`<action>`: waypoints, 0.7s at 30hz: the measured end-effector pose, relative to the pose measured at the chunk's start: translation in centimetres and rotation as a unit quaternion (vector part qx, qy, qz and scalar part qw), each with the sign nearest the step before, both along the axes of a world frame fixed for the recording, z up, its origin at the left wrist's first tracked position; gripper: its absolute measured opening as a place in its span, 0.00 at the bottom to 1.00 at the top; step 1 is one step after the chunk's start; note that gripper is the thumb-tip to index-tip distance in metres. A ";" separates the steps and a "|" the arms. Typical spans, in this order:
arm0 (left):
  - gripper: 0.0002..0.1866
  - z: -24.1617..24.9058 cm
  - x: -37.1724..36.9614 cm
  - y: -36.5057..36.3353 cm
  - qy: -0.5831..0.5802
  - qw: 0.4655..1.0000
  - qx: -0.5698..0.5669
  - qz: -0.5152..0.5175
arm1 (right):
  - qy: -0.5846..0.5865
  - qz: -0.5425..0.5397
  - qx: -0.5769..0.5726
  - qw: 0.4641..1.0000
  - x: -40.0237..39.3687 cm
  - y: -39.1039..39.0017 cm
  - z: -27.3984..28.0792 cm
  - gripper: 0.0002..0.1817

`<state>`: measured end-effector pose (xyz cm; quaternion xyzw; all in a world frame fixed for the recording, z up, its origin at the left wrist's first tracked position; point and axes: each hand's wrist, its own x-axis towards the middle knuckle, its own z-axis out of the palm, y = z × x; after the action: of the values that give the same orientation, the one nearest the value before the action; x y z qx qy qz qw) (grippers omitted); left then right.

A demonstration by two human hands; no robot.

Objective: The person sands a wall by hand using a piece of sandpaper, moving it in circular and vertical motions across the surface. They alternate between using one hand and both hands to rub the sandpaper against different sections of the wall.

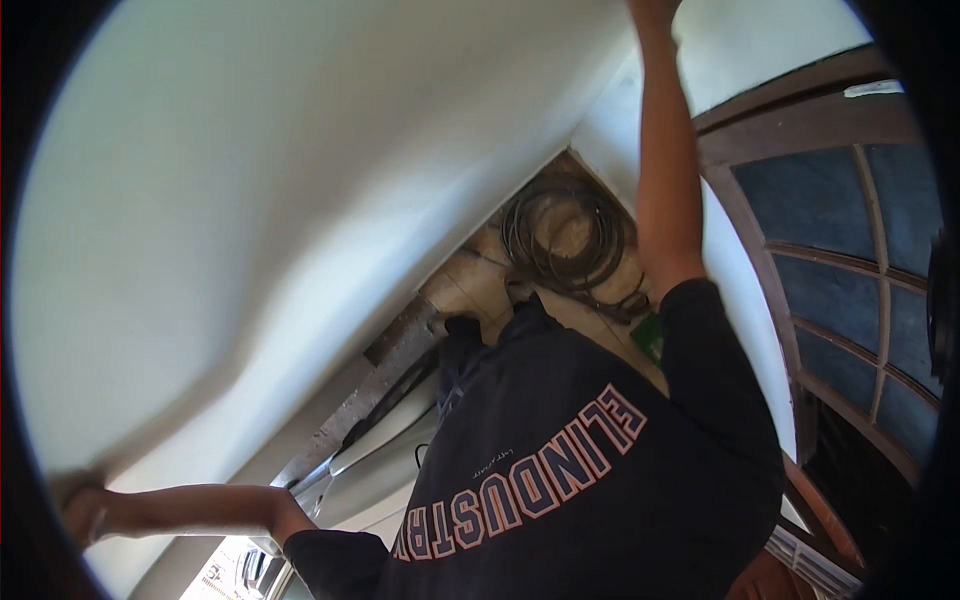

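Head view, looking up at a ceiling: a co-worker in a dark T-shirt [560,470] with "INDUSTR" lettering across the back has both arms stretched out, pressing up against a big white ceiling panel [250,200]. One hand [85,510] sits flat against the panel at the lower left edge of the shot; it's blurry, so I can't tell how the fingers lie. The other hand [652,10] reaches to the top edge and is mostly cut off. The panel sags a bit on the left side. Next to it there's an open gap in the ceiling showing a coil of dark cable [565,235] resting above, plus a rough beam [385,375] running along the opening. An arched window [850,270] with dark panes is on the right. The wearer's own 2 hands aren't in the shot at all.
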<state>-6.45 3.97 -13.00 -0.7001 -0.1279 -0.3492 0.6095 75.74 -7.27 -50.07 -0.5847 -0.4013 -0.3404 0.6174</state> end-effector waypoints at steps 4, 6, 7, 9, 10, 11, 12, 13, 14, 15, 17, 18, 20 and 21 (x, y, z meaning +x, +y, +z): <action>0.16 -0.2 -0.4 -0.4 -0.025 0.998 0.066 0.005 | 0.141 0.196 0.080 0.967 0.0 0.0 -5.5 0.34; 0.17 -2.5 4.0 -2.1 -0.051 0.999 -0.012 -0.005 | 0.199 0.167 0.055 0.964 0.9 0.7 -3.3 0.34; 0.18 -2.9 5.6 -2.6 -0.060 0.997 -0.046 -0.012 | 0.145 0.070 0.000 0.987 0.8 1.4 -1.7 0.34; 0.21 -4.0 7.7 -3.4 -0.075 0.993 -0.091 -0.027 | 0.210 0.041 0.003 0.977 -4.3 0.2 2.4 0.32; 0.22 -4.2 8.8 -3.5 -0.082 0.990 -0.111 -0.038 | 0.247 0.044 -0.172 0.953 -4.2 -2.3 0.6 0.34; 0.24 -4.4 9.7 -3.9 -0.091 0.987 -0.126 -0.049 | 0.220 0.049 -0.152 0.962 -4.3 -2.6 -2.6 0.34; 0.25 -4.7 10.3 -4.4 -0.102 0.984 -0.132 -0.059 | 0.182 0.061 -0.103 0.976 -4.3 -2.2 -7.6 0.35; 0.27 -4.7 10.9 -4.8 -0.109 0.981 -0.146 -0.072 | 0.163 0.071 -0.079 0.981 -4.2 -2.1 -12.6 0.36; 0.29 -4.9 11.5 -5.2 -0.115 0.977 -0.160 -0.082 | 0.180 0.085 -0.076 0.977 -4.6 -2.4 -16.5 0.37; 0.30 -5.2 12.1 -5.6 -0.121 0.974 -0.169 -0.092 | 0.246 0.120 -0.096 0.957 -5.4 -2.4 -18.2 0.35; 0.34 -5.8 13.4 -6.4 -0.135 0.966 -0.189 -0.116 | 0.450 0.127 -0.103 0.878 -7.4 -2.4 -11.8 0.35; 0.36 -6.1 14.2 -6.6 -0.139 0.960 -0.207 -0.129 | 0.411 0.129 -0.083 0.899 -8.5 -2.6 -7.9 0.35; 0.40 -6.8 16.4 -6.7 -0.148 0.948 -0.234 -0.158 | 0.332 0.133 -0.043 0.933 -9.8 -2.6 -2.1 0.35; 0.42 -7.1 17.2 -7.1 -0.158 0.939 -0.246 -0.179 | 0.307 0.130 -0.044 0.942 -9.6 -2.3 -2.9 0.35</action>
<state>10.79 -3.12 -20.09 -0.7757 -0.1767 -0.5161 0.3174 66.15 -9.56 -52.99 -0.6297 -0.2792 -0.0428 0.7237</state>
